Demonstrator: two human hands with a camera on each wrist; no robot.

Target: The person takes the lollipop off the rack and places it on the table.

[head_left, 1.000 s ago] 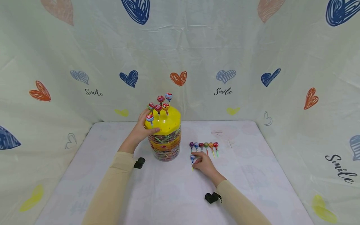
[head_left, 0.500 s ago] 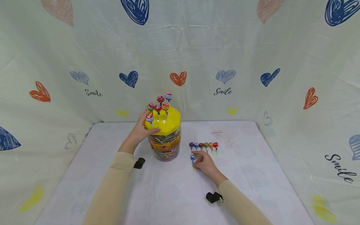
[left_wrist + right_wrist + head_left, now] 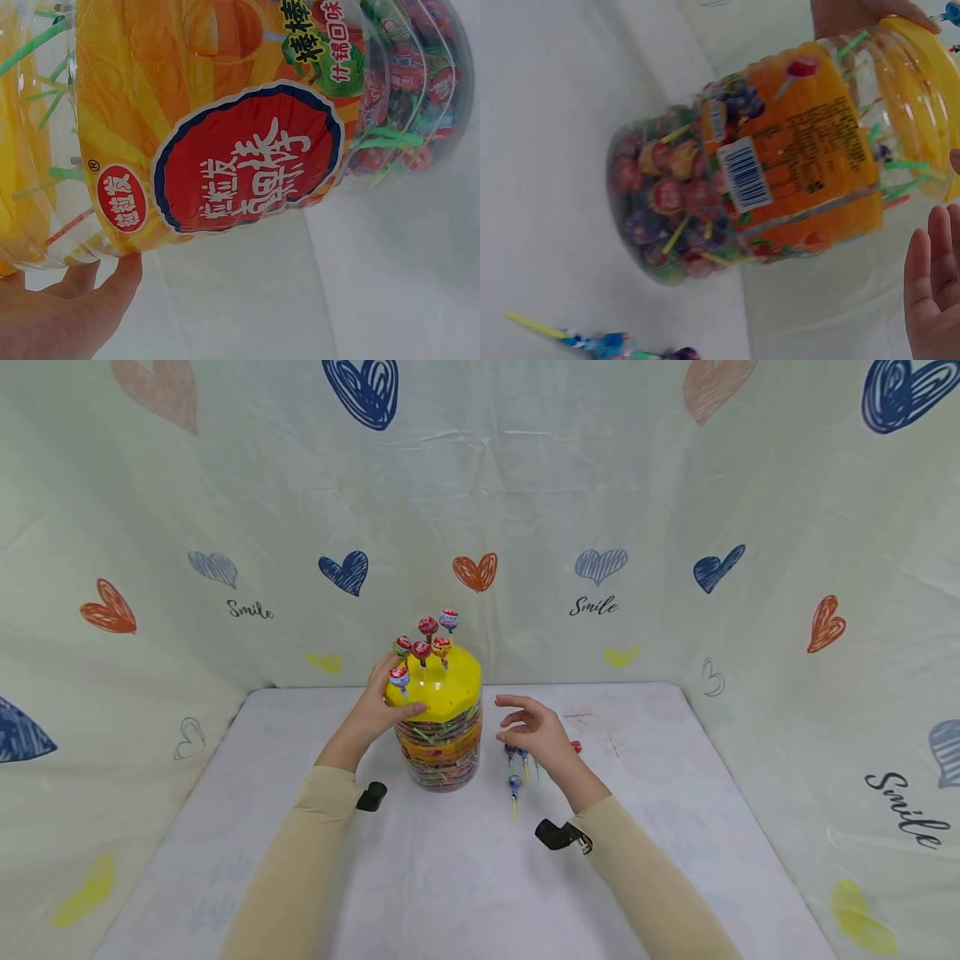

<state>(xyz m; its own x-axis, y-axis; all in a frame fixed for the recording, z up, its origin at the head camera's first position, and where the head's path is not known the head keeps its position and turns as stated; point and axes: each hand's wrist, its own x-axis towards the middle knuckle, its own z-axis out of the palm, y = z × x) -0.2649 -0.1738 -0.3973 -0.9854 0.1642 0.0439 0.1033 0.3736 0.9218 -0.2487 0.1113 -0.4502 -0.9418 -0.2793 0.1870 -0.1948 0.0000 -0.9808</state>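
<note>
While the left hand (image 3: 377, 706) grips the candy jar (image 3: 444, 752), the right hand (image 3: 542, 735), loosely spread, hovers near some lollipops (image 3: 514, 782)

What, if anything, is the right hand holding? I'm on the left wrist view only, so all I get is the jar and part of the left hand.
Observer: Nothing that I can see; the right hand is to the right of the jar in the head view.
Operator: Okay, and is anything sticking up out of the top?
Observer: Yes, six wrapped lollipops stand up from the yellow lid.
Operator: Any candy lying loose?
Observer: Yes, a blue-wrapped lollipop lies on the table with its yellow stick toward the person.
</note>
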